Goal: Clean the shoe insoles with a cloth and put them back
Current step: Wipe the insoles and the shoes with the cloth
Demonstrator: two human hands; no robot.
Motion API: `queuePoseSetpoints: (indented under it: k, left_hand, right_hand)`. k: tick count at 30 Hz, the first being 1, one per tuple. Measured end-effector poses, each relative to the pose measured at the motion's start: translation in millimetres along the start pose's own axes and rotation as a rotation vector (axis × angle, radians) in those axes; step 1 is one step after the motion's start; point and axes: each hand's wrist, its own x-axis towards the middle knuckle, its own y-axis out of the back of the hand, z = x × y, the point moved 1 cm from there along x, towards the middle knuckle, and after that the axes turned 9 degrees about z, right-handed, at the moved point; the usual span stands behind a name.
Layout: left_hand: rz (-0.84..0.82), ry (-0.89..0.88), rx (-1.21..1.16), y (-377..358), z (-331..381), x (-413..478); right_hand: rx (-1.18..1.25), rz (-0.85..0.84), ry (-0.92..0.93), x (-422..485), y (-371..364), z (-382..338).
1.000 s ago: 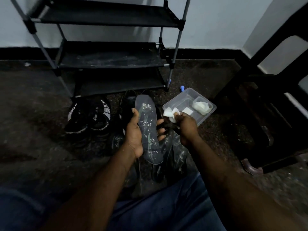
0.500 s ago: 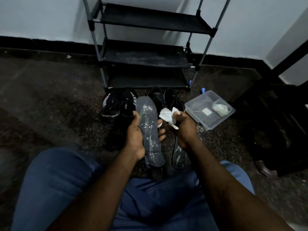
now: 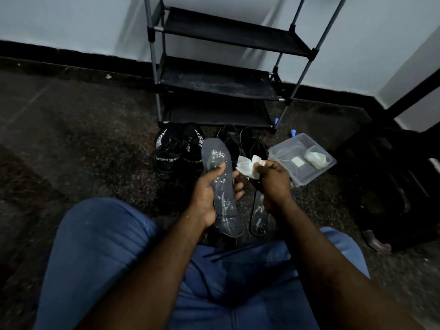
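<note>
The left hand (image 3: 208, 194) grips a gray insole (image 3: 225, 194) around its middle, thumb on top, toe end pointing away from the person. The right hand (image 3: 273, 184) pinches a crumpled white cloth (image 3: 247, 166) just beside the insole. A second insole (image 3: 259, 217) lies on the floor (image 3: 83, 139) under the right wrist, with black sport sneakers (image 3: 179, 151) and a clear plastic container (image 3: 307, 181) before the shoe rack (image 3: 219, 82) at the floor's far edge.

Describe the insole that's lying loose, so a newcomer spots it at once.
From the black shoe rack, come forward past the shoes. The loose insole lies on the floor under the right hand, which holds the cloth; the other insole is in the left hand's grip.
</note>
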Motion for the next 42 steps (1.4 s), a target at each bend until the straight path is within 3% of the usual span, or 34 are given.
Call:
queuePoseSetpoints:
  k: [6,12,17,21,27,33,37,42]
  left_hand:
    - [-0.084,0.016,0.080,-1,-5,-4]
    - [-0.018,-0.010,0.053,0,-5,1]
    - [0.014,0.000,-0.001,2,-7,5]
    - [0.011,0.007,-0.006,0,-10,5]
    - [-0.009,0.013,0.017,3,-11,5]
    - [-0.019,0.027,0.017,6,-14,8]
    - [0.019,0.012,0.026,7,-13,11]
    - [0.008,-0.027,-0.024,14,-3,14]
  right_hand:
    - [-0.052,0.032,0.038,-2,5,8]
    - [-0.050,0.053,0.075,2,13,5]
    - [0.210,0.016,-0.201,6,20,4]
    - [0.455,0.018,-0.293,9,20,10]
    - [0.410,-0.042,-0.462,1,14,26]
    - [0.554,-0.043,-0.403,0,10,16]
    - [0.460,-0.064,-0.441,4,13,14]
    - [0.207,-0.095,-0.212,19,25,9]
